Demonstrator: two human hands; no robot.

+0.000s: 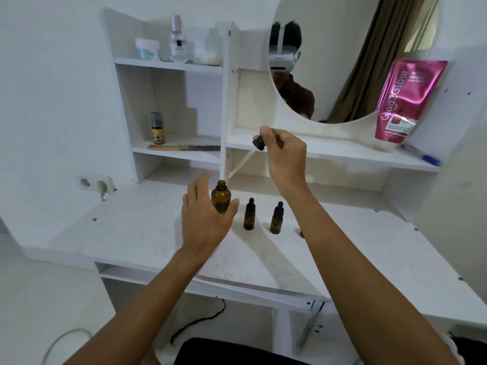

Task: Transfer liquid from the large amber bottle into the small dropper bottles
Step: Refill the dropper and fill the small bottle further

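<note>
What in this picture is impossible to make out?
Head view: liquid level in the amber bottle, behind dark glass and the left hand.
Head view: whether the dropper in the right hand holds liquid, too blurred.
Head view: a dark thing, mostly behind the right forearm.

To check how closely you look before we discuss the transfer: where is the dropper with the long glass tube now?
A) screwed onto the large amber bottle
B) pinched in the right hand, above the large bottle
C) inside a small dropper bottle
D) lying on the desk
B: the right hand pinches the black-capped dropper in the air, above the large amber bottle, whose neck is open.
</note>
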